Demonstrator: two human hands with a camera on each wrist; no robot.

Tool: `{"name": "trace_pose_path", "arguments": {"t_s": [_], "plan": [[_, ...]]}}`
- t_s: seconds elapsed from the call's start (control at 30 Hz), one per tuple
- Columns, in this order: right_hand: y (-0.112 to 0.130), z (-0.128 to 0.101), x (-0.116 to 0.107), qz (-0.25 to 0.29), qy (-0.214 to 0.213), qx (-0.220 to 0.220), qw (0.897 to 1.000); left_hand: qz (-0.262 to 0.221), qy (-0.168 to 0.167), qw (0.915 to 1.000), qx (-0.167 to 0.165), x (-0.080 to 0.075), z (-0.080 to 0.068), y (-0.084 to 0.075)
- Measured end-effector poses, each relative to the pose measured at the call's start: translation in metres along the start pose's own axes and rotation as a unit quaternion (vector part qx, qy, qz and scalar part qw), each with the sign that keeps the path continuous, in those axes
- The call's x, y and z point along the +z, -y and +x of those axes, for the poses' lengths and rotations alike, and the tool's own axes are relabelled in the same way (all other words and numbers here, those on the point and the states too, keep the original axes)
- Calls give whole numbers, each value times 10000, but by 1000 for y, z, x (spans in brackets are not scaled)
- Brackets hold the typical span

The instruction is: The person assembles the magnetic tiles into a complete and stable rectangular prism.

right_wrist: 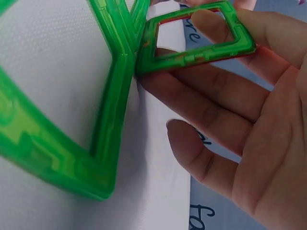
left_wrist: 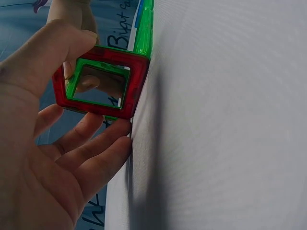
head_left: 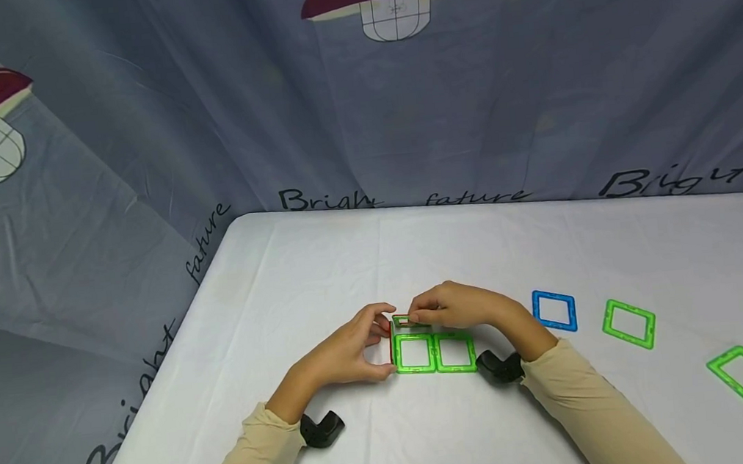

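— What are your fingers holding?
— My left hand (head_left: 349,352) pinches a red square tile (left_wrist: 98,84); my right hand (head_left: 460,305) pinches an upright green tile (head_left: 409,321).
— Where?
— Mid-surface (head_left: 348,263), beside two flat green tiles (head_left: 435,352).

Red tile (left_wrist: 98,84) mostly hidden behind green tile (head_left: 409,321) in head view; left hand (left_wrist: 43,158) cropped at frame edge

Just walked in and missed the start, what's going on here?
A person is working with magnetic square frames on a white table. Two green frames lie flat, joined side by side. Both hands, left and right, hold upright red and green frames at their far-left edge. A blue frame lies apart.
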State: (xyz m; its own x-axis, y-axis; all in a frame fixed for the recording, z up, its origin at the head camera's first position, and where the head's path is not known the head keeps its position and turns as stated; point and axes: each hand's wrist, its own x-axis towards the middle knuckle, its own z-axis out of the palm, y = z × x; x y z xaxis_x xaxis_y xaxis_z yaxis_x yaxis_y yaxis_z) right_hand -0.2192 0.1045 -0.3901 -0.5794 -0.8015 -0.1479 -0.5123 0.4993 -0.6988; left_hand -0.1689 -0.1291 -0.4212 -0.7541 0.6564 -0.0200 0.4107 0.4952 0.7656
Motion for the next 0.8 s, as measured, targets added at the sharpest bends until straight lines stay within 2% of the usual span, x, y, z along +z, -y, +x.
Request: {"name": "trace_pose_path", "arguments": {"t_s": [0.8], "plan": [[2, -1, 1, 72, 107, 81, 9999, 56, 19, 10000, 76, -1, 0, -1]]}}
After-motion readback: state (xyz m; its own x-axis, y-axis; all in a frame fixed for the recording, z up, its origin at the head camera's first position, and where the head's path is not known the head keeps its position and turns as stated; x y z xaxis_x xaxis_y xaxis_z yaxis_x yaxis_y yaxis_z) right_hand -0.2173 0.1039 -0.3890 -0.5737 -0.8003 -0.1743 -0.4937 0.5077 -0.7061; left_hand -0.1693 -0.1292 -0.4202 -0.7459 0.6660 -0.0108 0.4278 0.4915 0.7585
